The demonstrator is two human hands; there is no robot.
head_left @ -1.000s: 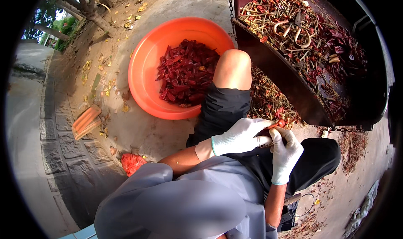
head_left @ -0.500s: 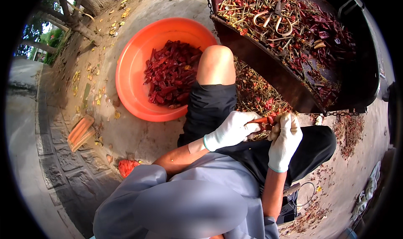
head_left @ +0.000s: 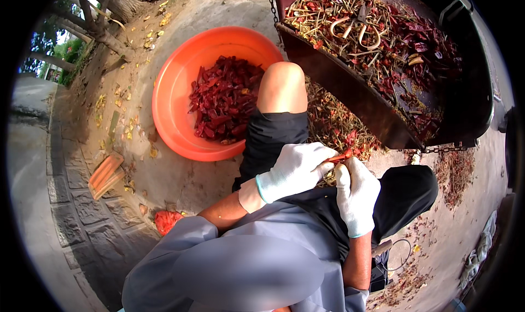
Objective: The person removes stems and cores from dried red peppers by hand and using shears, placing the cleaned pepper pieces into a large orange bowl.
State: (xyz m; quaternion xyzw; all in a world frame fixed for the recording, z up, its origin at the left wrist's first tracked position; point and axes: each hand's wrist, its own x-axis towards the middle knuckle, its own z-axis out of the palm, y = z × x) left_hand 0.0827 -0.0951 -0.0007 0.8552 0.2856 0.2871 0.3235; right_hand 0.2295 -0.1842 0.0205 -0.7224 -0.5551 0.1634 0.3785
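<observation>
In front of my lap, both hands wear white knit gloves with pale green cuffs. My left hand point(head_left: 295, 168) is closed, pinching a dried red chili pepper point(head_left: 340, 158) between thumb and fingers. At the chili's other end is my right hand point(head_left: 359, 196), its fingers bent and closed on it, though their grip is partly hidden. To the left, an orange basin point(head_left: 174, 87) holds a heap of dark red dried chilies point(head_left: 225, 98). Beyond my hands, chili stems and scraps point(head_left: 345, 125) lie on the ground.
A dark metal cart bed point(head_left: 350, 93) at the upper right carries stems and chilies, with scissors point(head_left: 362, 24) with pale handles on top. A chain point(head_left: 273, 8) hangs at its corner. Wooden pieces point(head_left: 106, 175) and a red bag point(head_left: 167, 221) lie left, by stone edging point(head_left: 90, 208).
My right hand has moved slightly left and down, turning so its thumb stands nearer the left hand. My left hand has shifted a little left. Fewer chilies show between them.
</observation>
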